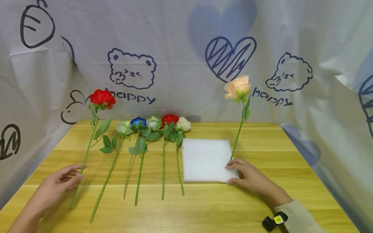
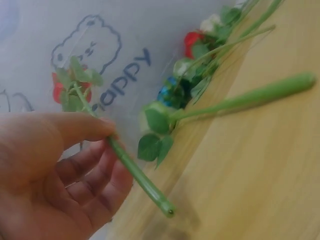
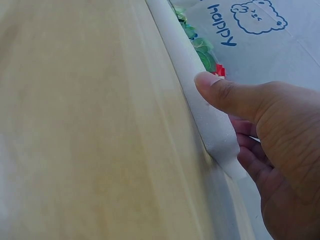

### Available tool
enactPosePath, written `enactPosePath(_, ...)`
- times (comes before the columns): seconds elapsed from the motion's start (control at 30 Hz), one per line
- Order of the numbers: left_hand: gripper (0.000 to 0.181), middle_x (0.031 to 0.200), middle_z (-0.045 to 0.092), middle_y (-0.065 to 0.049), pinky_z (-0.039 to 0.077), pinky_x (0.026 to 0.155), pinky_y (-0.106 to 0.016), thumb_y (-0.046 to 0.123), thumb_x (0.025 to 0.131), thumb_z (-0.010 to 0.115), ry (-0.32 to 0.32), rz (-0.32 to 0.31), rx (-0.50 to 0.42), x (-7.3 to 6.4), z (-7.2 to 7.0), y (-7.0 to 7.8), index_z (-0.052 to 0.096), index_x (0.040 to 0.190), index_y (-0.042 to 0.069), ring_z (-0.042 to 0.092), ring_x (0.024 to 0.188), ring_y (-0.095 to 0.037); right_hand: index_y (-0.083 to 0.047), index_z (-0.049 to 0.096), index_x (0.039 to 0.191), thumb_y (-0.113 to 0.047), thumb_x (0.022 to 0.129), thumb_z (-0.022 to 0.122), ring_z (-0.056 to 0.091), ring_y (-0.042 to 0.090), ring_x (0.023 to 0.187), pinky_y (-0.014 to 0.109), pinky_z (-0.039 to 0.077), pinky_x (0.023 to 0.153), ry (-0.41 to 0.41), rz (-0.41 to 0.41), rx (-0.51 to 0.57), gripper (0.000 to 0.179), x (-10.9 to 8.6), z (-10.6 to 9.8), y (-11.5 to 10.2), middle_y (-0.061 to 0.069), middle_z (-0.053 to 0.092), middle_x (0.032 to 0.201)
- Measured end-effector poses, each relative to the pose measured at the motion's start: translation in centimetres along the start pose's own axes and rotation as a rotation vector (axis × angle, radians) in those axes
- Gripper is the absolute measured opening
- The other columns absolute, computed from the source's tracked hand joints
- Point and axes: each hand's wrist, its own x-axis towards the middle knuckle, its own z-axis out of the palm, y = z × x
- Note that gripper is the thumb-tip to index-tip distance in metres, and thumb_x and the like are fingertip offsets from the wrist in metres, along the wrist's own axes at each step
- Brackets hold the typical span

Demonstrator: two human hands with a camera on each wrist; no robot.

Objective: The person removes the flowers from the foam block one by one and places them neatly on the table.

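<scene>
At the left of the head view, my left hand (image 1: 58, 186) pinches the green stem of a red rose (image 1: 102, 98) between thumb and fingers. The rose's bloom is up, and in the left wrist view its cut stem end (image 2: 167, 210) points down above the table. My right hand (image 1: 252, 176) grips the right end of a white foam block (image 1: 205, 158), thumb on its front side and fingers around the far corner. A peach rose (image 1: 238, 87) stands upright at the block's right side, its lower stem hidden behind my right fingers.
Between the left hand and the block, several roses lie on the wooden table (image 1: 204, 207): a pale green rose (image 1: 124, 128), a blue rose (image 1: 138, 122), another red rose (image 1: 170, 119) and a white rose (image 1: 183, 124) among them. A cloth with drawings (image 1: 175, 64) hangs behind.
</scene>
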Motion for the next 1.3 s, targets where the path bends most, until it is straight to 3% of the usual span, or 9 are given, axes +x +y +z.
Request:
enactPosePath(0.33,0.055,0.112,0.057,-0.019,0.048,0.055,-0.032,0.026,0.104,0.052,-0.041,-0.064,-0.001,-0.3,-1.0,-1.6,0.039,0.142,-0.010,0.053,0.068,-0.020,-0.008,0.066,0.123,-0.040,0.087,0.072,0.052,0.026,0.120,0.049,0.043,0.100,-0.020,0.015,0.017,0.048,-0.1,-0.1,-0.2,0.000,0.056,0.127)
enactPosePath(0.53,0.060,0.117,0.053,-0.021,0.054,0.064,-0.032,0.027,0.103,0.053,-0.092,-0.145,-0.015,-0.3,-1.6,-2.3,0.034,0.144,-0.013,0.058,0.079,-0.015,-0.008,0.066,0.123,-0.039,0.087,0.073,0.052,0.026,0.120,0.049,0.043,0.100,-0.014,0.011,0.015,0.048,-0.1,-0.1,-0.1,0.000,0.056,0.127)
enactPosePath(0.77,0.057,0.114,0.051,-0.016,0.056,0.070,-0.031,0.026,0.103,0.053,-0.137,-0.212,-0.045,0.0,-2.0,-2.8,0.037,0.144,-0.011,0.057,0.087,-0.016,-0.008,0.066,0.122,-0.039,0.086,0.074,0.052,0.025,0.121,0.048,0.043,0.101,-0.009,0.012,0.014,0.049,-0.1,-0.1,-0.1,-0.001,0.056,0.127)
enactPosePath(1.07,0.060,0.112,0.053,-0.014,0.057,0.073,-0.031,0.028,0.102,0.056,-0.175,-0.224,-0.048,0.1,-1.8,-3.0,0.037,0.143,-0.012,0.058,0.089,-0.015,-0.007,0.066,0.122,-0.037,0.087,0.074,0.052,0.025,0.120,0.048,0.043,0.101,-0.010,0.000,0.008,0.047,0.0,-0.1,-0.2,0.000,0.056,0.126)
enactPosePath(1.3,0.063,0.109,0.056,-0.012,0.056,0.069,-0.031,0.030,0.102,0.056,-0.175,-0.202,0.011,0.2,-1.3,-3.0,0.037,0.142,-0.014,0.057,0.086,-0.016,-0.008,0.066,0.122,-0.038,0.088,0.073,0.052,0.025,0.120,0.048,0.043,0.100,-0.018,0.000,0.012,0.046,0.0,-0.2,-0.3,0.000,0.056,0.126)
